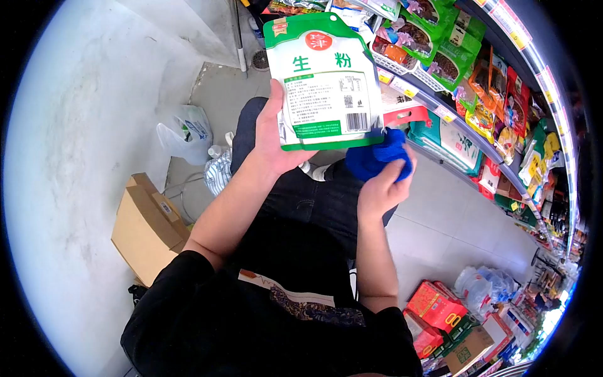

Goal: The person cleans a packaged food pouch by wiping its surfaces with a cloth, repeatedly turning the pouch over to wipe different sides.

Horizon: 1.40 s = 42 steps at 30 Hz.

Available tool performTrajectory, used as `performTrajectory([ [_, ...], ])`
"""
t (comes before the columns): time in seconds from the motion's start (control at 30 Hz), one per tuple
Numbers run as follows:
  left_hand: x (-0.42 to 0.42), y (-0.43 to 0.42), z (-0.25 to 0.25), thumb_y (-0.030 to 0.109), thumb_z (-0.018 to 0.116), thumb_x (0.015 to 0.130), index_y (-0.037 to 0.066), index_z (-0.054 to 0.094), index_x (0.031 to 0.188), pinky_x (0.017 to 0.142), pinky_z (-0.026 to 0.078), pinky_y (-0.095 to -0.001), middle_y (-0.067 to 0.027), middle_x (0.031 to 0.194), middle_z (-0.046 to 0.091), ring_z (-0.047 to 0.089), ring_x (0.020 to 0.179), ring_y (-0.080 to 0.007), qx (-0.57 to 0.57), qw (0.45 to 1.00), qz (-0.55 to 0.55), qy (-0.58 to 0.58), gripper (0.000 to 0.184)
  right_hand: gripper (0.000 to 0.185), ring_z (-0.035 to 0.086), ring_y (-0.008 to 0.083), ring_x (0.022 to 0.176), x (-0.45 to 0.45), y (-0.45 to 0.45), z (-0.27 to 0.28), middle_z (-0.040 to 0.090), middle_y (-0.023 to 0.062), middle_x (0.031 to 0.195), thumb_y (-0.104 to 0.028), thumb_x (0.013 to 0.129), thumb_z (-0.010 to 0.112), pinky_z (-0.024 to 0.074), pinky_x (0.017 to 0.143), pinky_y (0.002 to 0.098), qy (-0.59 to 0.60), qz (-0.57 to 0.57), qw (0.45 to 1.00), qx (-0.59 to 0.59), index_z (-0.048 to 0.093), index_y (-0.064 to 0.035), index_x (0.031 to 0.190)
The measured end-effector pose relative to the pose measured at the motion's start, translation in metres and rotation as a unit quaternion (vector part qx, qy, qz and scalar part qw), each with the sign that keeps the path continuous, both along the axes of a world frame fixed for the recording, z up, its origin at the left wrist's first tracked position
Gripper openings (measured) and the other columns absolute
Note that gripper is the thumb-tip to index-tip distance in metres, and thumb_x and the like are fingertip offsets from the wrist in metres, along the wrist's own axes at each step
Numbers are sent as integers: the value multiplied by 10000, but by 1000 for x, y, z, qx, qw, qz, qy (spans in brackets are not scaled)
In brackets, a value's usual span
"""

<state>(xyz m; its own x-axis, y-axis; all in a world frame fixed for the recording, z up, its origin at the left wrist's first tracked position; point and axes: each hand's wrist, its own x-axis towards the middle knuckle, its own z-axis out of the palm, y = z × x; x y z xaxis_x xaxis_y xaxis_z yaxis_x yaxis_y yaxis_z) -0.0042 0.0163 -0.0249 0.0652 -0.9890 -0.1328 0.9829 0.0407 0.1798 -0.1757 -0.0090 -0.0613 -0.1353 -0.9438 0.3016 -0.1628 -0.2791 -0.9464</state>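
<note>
My left hand (274, 129) grips a green and white starch packet (326, 81) by its left edge and lower corner. The packet is held up with its printed side and barcode facing me. A crumpled blue cloth (375, 157) is bunched in my right hand (386, 188), whose thumb and fingers are closed on it. This cloth lies at the packet's lower right corner; whether it presses on the packet I cannot tell. Both hands are above my lap.
Store shelves (440, 110) with many bagged goods curve along the right. A cardboard box (151, 229) and a white plastic bag (185, 133) are on the left near the wall (81, 157). Red boxes (436, 306) are stacked on the floor at lower right.
</note>
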Motion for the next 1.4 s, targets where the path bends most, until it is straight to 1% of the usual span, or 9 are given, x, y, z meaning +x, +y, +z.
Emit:
performTrajectory([
  [0.13,-1,-4,3,544,358,901,87,275,1389,1030,295,-487,-132,1395,361,380,1262,-312,-18,1000,11,-17,673,253,520,225,1000,6,16,7,545,149,1094,-62,901,390,374,922,319,-54,59,996,41,520,64,1078],
  [0.17,-3,-4,3,545,361,900,87,274,1389,1029,298,-487,-133,1396,360,380,1262,-312,-14,999,15,-25,675,264,517,213,994,10,16,11,541,145,1102,-55,905,394,378,918,315,37,65,996,-43,515,60,1109],
  [0.4,-8,-3,6,543,387,893,90,264,1392,1026,303,-506,-141,1399,352,381,1261,-320,-19,999,23,-34,685,150,495,79,850,28,12,16,544,38,952,-94,933,476,417,761,225,-276,38,948,151,451,-14,1058],
  [0.6,-9,-4,6,535,385,897,92,265,1392,1022,306,-506,-137,1398,355,381,1261,-320,-29,999,31,-32,675,139,500,76,855,28,12,25,550,34,945,-95,933,488,419,770,229,-358,48,908,213,468,-21,1049],
  [0.8,-10,-2,3,511,381,910,85,291,1376,1010,333,-477,-130,1370,395,410,1242,-297,-33,999,22,-12,638,141,531,106,908,34,22,17,561,47,1005,-109,943,463,448,809,262,-264,39,947,177,477,-35,1063],
  [0.93,-15,-1,4,463,388,928,57,317,1350,997,373,-427,-135,1327,443,465,1199,-264,-17,996,29,-77,590,146,519,93,920,35,17,21,557,47,1025,-97,937,481,437,812,255,-309,53,933,177,478,-33,1068],
  [1.07,-14,-1,1,406,403,940,40,317,1341,981,403,-402,-149,1314,452,490,1174,-252,-8,992,34,-124,550,117,462,62,828,40,21,21,516,15,924,-44,893,555,402,775,218,-282,58,938,190,489,-10,982],
  [1.2,-14,0,2,405,369,947,2,293,1348,989,391,-424,-173,1316,444,478,1187,-276,-7,985,50,-162,574,189,516,100,961,39,21,14,552,63,1072,-42,918,501,418,852,253,-169,112,960,192,474,2,1100],
  [1.4,-11,2,-5,373,387,948,6,294,1349,990,392,-417,-171,1324,435,475,1189,-274,-22,992,18,-123,551,295,526,162,1056,32,8,12,541,90,1170,-154,963,417,426,896,299,-299,97,917,245,436,-3,1216],
])
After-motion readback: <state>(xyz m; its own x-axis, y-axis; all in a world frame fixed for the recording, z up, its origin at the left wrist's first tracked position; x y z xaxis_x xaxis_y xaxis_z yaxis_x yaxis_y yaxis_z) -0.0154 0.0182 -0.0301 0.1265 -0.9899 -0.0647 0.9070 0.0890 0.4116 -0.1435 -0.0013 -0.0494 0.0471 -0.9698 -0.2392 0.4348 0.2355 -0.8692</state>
